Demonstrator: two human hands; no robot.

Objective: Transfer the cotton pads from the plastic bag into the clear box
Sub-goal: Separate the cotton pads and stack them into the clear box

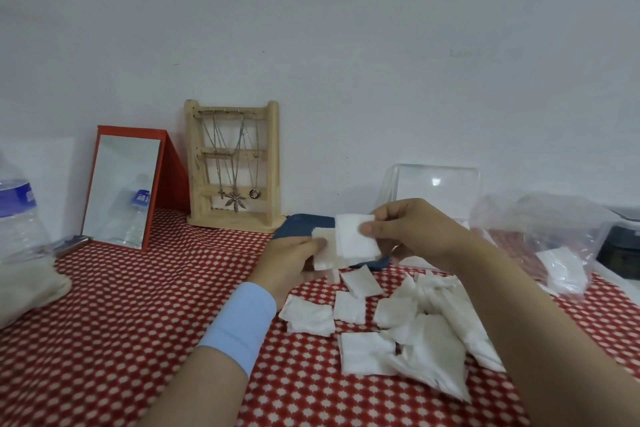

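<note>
I judge this the gathering step: my left hand grips a stack of cotton pads, and my right hand's fingers pinch one more pad against it. Loose pads lie on the desk (the plastic bag holds a few); next, carry the stack to the clear box behind.

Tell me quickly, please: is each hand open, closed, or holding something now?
Left hand: closed, holding a small stack of cotton pads.
Right hand: closed, pinching a single cotton pad.
</note>
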